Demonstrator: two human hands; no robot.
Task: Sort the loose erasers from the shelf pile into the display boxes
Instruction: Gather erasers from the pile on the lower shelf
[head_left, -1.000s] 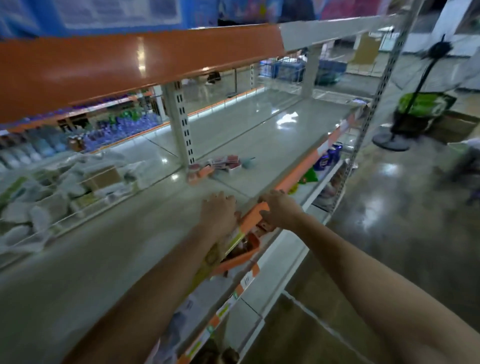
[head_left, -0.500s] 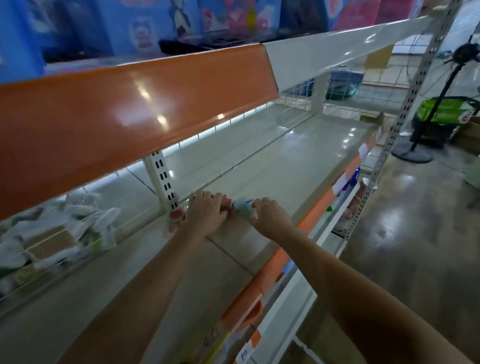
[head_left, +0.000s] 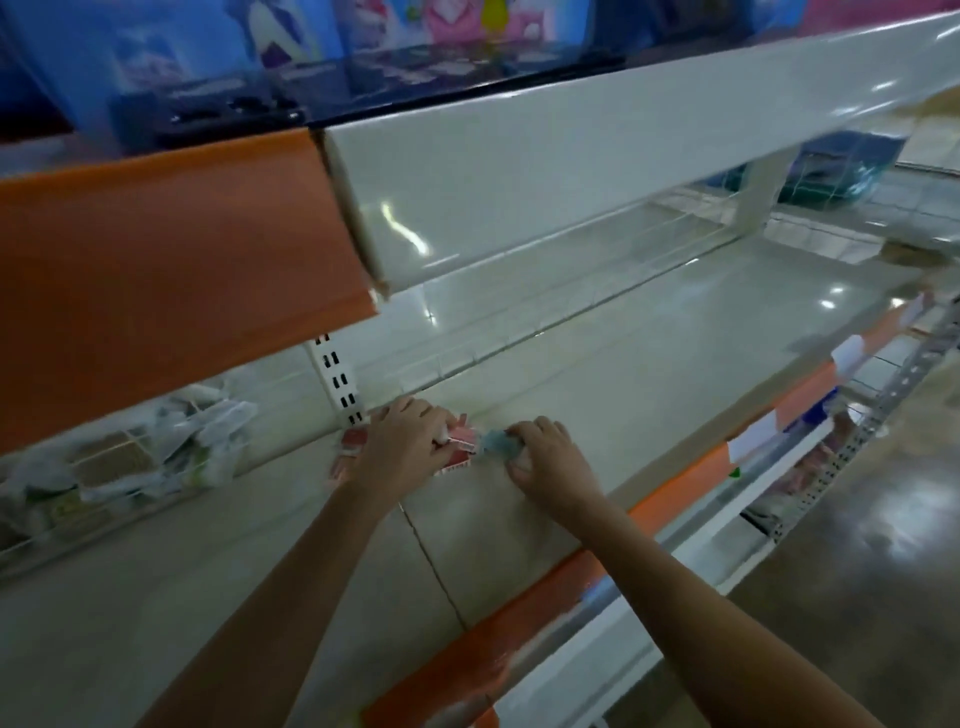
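Note:
A small pile of red-and-white eraser packs lies on the pale shelf board near the slotted upright. My left hand lies over the pile, its fingers curled onto the red packs. My right hand is just to the right, fingers bent round a small pale blue-grey item at the pile's edge. Most of the pile is hidden under the hands. No display box can be made out clearly.
An upper shelf front, orange at left and white at right, hangs low over the hands. Bagged goods sit behind a wire divider at left. The shelf's orange front edge runs below my right forearm; a glossy floor lies right.
Both hands left the orange front edge of the shelf and reached back to the eraser pile by the upright. They have now settled onto the packs, and the view has moved closer.

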